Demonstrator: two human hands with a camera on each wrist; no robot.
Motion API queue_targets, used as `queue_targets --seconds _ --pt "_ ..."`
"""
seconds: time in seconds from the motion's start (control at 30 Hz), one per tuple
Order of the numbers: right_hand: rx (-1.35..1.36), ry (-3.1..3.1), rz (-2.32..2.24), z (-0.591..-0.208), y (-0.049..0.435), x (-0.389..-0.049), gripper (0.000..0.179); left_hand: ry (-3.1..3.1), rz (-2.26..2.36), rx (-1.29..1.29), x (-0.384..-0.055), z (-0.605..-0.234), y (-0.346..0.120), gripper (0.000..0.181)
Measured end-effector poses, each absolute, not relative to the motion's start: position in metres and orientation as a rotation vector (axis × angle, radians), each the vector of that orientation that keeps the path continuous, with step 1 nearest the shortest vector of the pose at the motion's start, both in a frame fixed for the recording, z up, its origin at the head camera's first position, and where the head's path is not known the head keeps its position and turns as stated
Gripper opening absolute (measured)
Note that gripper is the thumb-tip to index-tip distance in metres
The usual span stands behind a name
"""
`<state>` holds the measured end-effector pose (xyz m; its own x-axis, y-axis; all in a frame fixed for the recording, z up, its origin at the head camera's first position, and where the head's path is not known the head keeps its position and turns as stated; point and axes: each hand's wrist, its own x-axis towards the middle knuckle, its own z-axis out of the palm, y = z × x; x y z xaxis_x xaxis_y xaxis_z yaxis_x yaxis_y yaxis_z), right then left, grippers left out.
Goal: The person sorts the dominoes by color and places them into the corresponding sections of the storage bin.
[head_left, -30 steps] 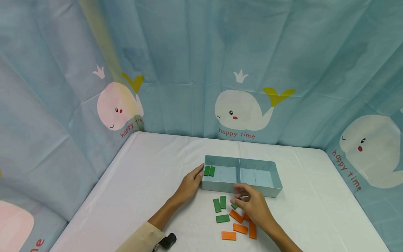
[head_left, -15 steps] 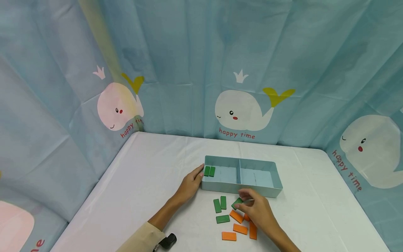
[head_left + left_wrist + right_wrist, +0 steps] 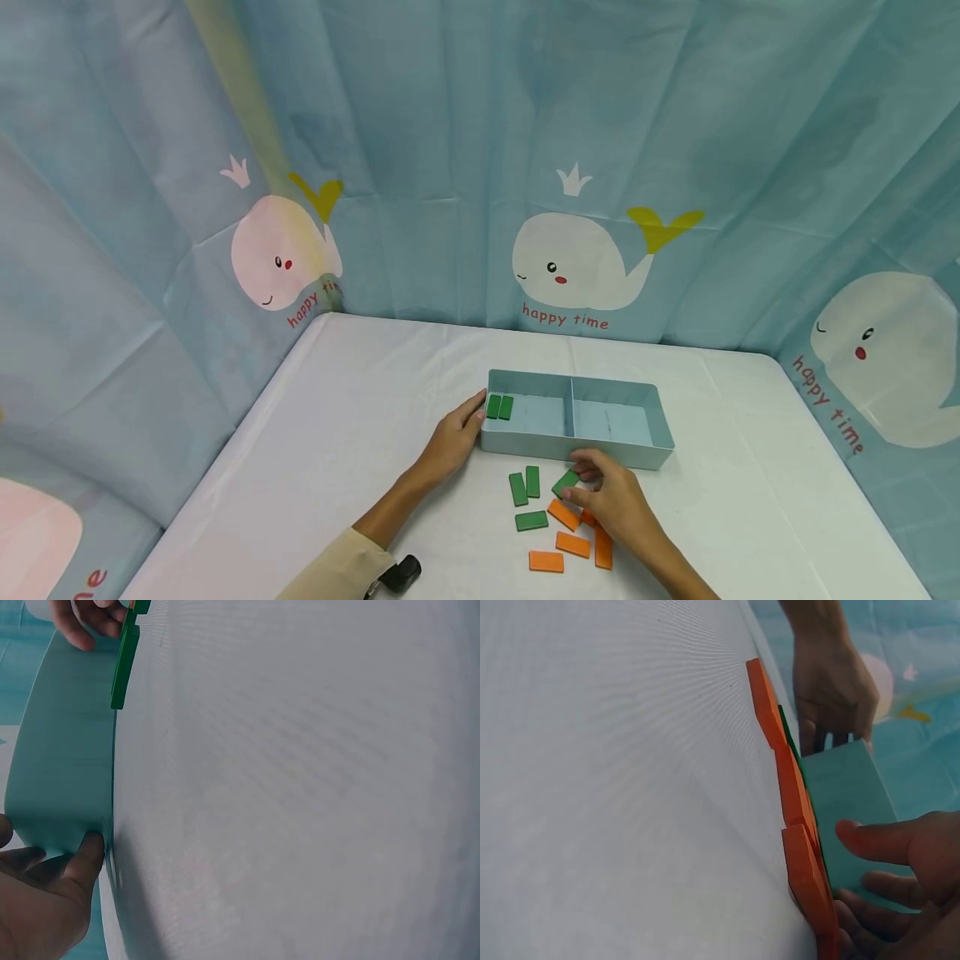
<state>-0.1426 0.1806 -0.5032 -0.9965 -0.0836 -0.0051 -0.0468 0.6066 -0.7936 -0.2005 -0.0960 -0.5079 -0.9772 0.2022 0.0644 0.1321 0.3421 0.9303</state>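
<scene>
Left hand: spread against box
Right hand: thumb, fingers apart
Orange blocks: five, one half-hidden
Green blocks: six, two boxed

The left sleeve was plain beige cloth that ended in a fairly straight hem partway along the forearm. Close by that hem showed a small black fitting with a blocky, rounded end (too little of it was in view to make out more), a greyish bit beside it. The left hand was bare, as was the right hand, and the right forearm was uncovered as far as it showed.
</scene>
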Motion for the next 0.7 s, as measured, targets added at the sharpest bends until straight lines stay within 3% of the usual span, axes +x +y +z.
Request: queue_targets --seconds 0.7 --pt "-0.204 2.786 -1.242 -0.5022 0.1802 -0.1425 0.051 2.528 1.724 0.297 -0.2001 -0.5075 -0.0954 0.053"
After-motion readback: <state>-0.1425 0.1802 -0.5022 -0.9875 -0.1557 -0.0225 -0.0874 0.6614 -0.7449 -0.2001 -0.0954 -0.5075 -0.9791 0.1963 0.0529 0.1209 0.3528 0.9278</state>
